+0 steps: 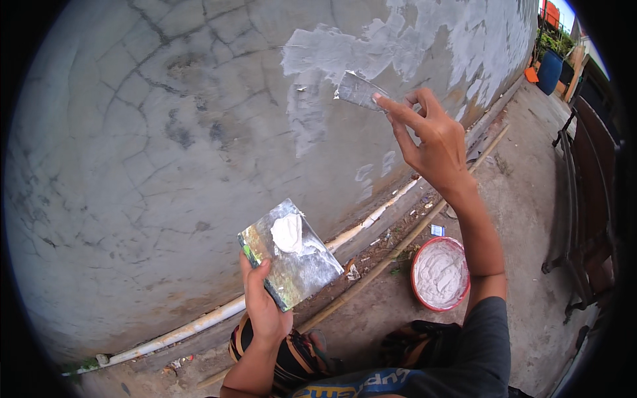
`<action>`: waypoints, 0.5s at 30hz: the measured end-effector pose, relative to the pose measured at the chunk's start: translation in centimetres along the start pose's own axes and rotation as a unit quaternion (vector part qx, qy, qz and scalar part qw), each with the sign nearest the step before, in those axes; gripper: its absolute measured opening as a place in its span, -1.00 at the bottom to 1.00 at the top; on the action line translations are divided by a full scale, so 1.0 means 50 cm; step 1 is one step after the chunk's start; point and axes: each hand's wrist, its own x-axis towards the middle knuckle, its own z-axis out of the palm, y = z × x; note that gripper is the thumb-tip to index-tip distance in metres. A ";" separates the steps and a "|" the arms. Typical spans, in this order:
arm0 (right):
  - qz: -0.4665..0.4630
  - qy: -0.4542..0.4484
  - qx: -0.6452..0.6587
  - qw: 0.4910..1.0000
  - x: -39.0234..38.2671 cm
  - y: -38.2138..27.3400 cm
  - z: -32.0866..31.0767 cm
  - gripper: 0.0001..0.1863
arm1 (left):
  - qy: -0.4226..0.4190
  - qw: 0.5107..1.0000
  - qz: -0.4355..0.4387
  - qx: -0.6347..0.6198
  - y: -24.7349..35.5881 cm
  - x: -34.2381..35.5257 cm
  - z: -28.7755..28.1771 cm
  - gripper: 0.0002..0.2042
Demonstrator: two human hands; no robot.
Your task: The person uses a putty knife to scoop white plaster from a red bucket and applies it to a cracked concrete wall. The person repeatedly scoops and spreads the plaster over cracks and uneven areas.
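My left hand grips the near left edge of a square, stained board, with the thumb on top. A lump of white putty sits on the board's upper part. Pinched between the thumb and fingers of my right hand is a thin flat putty knife, with white smears along its far edge. Its blade is close to the cracked grey wall; I cannot tell whether it touches. Patches of pale putty cover the wall's upper right.
Beside my right forearm, a red bucket of white putty stands on the ground. A white pipe and a long pole run along the wall's foot. A dark bench stands at right, a blue barrel farther off.
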 end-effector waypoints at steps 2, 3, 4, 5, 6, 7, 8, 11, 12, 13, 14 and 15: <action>-0.017 0.008 0.019 1.000 0.017 -0.036 0.005 -0.55 | -0.007 1.000 0.001 -0.002 -0.006 0.002 0.006 -0.52; -0.020 0.010 0.025 0.999 0.025 -0.049 0.010 -0.57 | -0.009 1.000 0.003 -0.002 -0.009 0.002 0.008 -0.52; -0.024 0.013 0.028 0.999 0.035 -0.060 0.015 -0.58 | -0.007 1.000 0.001 -0.001 -0.011 0.001 0.011 -0.52; -0.028 0.016 0.032 0.999 0.042 -0.065 0.018 -0.60 | -0.005 1.000 0.000 -0.001 -0.013 0.001 0.014 -0.52; -0.028 0.015 0.030 0.999 0.044 -0.066 0.021 -0.60 | -0.003 1.000 -0.002 0.000 -0.015 0.000 0.017 -0.52; -0.028 0.015 0.032 0.999 0.047 -0.067 0.026 -0.61 | -0.002 1.000 -0.001 -0.002 -0.014 -0.001 0.018 -0.52; -0.029 0.015 0.033 0.999 0.047 -0.067 0.030 -0.62 | -0.001 1.000 -0.001 -0.003 -0.013 -0.003 0.018 -0.52; -0.008 0.012 0.008 1.000 0.022 -0.038 0.039 -0.54 | -0.003 1.000 0.005 -0.004 -0.010 -0.004 0.016 -0.51; 0.005 -0.003 0.003 1.000 0.012 -0.027 0.033 -0.57 | -0.005 1.000 0.007 -0.005 -0.010 -0.003 0.016 -0.51; 0.016 -0.016 0.000 1.000 0.001 -0.018 0.026 -0.61 | -0.004 1.000 0.006 -0.007 -0.008 -0.002 0.016 -0.51; 0.028 -0.030 -0.004 0.999 -0.010 -0.011 0.018 -0.64 | -0.003 1.000 0.004 -0.010 -0.008 0.000 0.018 -0.51; 0.045 -0.019 0.054 0.997 -0.021 -0.008 0.013 -0.64 | -0.002 1.000 0.002 -0.012 -0.008 0.002 0.019 -0.51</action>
